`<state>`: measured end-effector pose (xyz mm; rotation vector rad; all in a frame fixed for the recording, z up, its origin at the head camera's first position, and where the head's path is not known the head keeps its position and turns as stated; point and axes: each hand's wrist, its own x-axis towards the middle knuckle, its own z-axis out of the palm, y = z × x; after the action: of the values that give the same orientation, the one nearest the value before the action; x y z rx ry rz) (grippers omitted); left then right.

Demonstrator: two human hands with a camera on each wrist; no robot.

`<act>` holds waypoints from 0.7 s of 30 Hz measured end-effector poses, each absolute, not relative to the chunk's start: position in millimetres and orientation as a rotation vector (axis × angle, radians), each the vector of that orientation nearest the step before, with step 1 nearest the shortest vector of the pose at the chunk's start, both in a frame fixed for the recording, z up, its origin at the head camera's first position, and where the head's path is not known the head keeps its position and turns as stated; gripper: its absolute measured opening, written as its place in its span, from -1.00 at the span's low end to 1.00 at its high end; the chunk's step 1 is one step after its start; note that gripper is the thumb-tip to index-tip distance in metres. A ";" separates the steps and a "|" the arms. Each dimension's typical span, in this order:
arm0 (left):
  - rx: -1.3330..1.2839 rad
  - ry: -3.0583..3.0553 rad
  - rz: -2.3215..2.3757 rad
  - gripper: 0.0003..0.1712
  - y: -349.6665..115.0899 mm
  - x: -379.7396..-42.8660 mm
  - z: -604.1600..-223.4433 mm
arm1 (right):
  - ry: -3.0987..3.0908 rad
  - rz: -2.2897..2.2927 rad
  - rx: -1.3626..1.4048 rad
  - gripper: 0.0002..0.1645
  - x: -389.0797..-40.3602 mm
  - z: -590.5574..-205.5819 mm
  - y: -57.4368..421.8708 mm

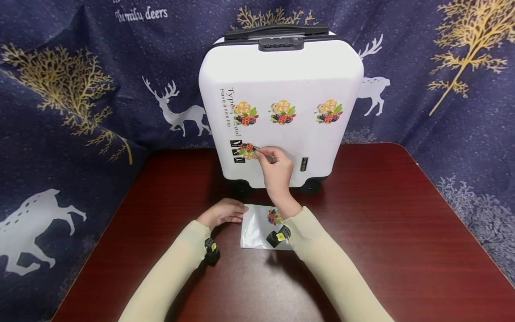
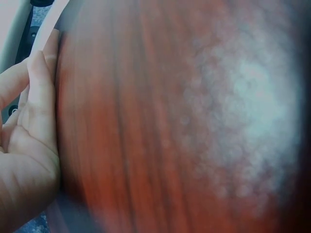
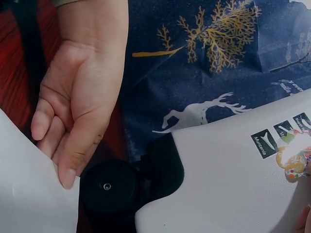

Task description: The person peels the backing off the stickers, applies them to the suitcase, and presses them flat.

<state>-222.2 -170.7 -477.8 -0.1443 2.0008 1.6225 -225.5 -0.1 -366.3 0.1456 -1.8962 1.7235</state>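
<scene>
A white suitcase stands upright at the back of the table. My right hand pinches the edge of a fruit-patterned sticker between thumb and fingers, low on the left of the suitcase's front. That sticker lies partly over small black printed labels. On the table, my left hand holds the left edge of a white sticker sheet. The right wrist view shows the left thumb on the sheet's corner and the fingers partly hidden behind it. One fruit sticker shows on the sheet; the right forearm covers its right side.
Three similar fruit stickers sit in a row across the suitcase's upper front. A black nameplate is at lower right, and black wheels touch the table. Dark red wood forms the tabletop. Behind hangs a blue deer-patterned cloth.
</scene>
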 end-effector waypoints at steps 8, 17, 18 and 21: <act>-0.155 1.990 1.639 -0.69 -170.6 -223.0 -479.3 | -1.885 1.642 0.151 -0.84 -226.1 -368.3 -3.4; -0.144 1.998 1.637 -0.65 -170.6 -222.5 -479.7 | -1.891 1.513 0.183 -0.86 -227.6 -369.8 -4.3; -0.146 2.000 1.638 -0.65 -170.6 -222.7 -479.8 | -1.892 1.499 0.193 -0.86 -228.0 -370.1 -4.0; -0.144 2.001 1.633 -0.66 -170.0 -223.0 -480.5 | -1.905 1.440 0.190 -0.85 -227.9 -371.4 -2.2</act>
<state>-223.0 -170.0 -480.5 -0.1439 2.0013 1.6333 -227.9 -2.2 -371.4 0.1896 -1.9052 1.4403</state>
